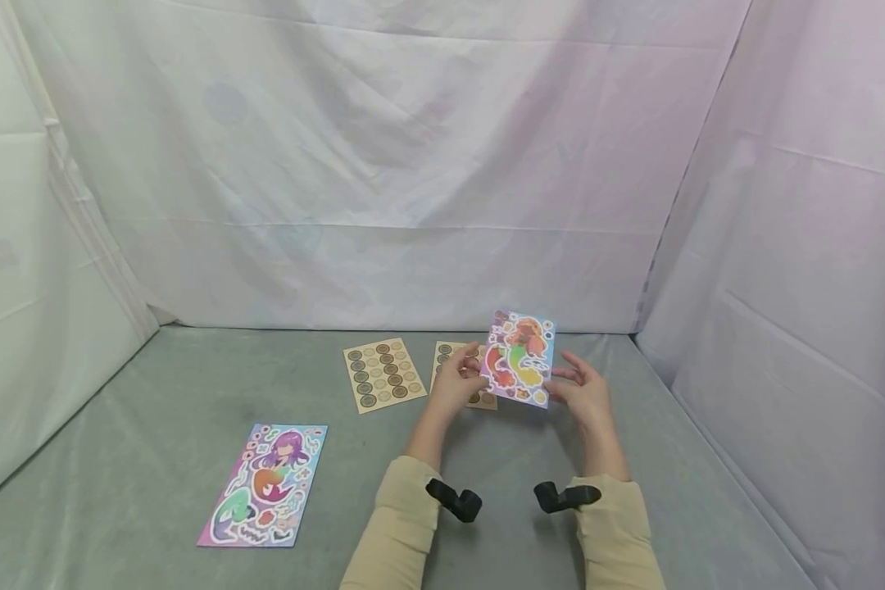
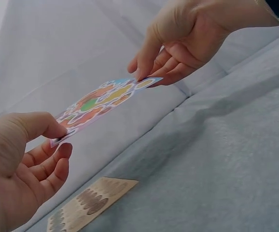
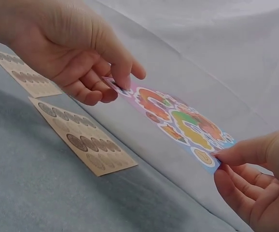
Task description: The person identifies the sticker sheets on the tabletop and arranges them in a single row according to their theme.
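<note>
Held above the table's back right is a mermaid sticker sheet (image 1: 518, 359) with an orange-haired figure and a green and yellow tail. My left hand (image 1: 455, 382) pinches its lower left corner between thumb and fingers. At the opposite lower corner, my right hand (image 1: 584, 390) pinches the sheet the same way. Both wrist views show the sticker sheet (image 2: 101, 105) tilted in the air, thumbs on its printed face. Below it on the table lies a tan sheet of round stickers (image 3: 84, 140), partly covered by my left hand in the head view.
Another tan sheet of round stickers (image 1: 385, 375) lies to the left. A second mermaid sticker sheet (image 1: 265, 485), with a purple-haired figure, rests at the front left of the grey table (image 1: 155, 410). White cloth (image 1: 383, 164) hangs behind and at both sides.
</note>
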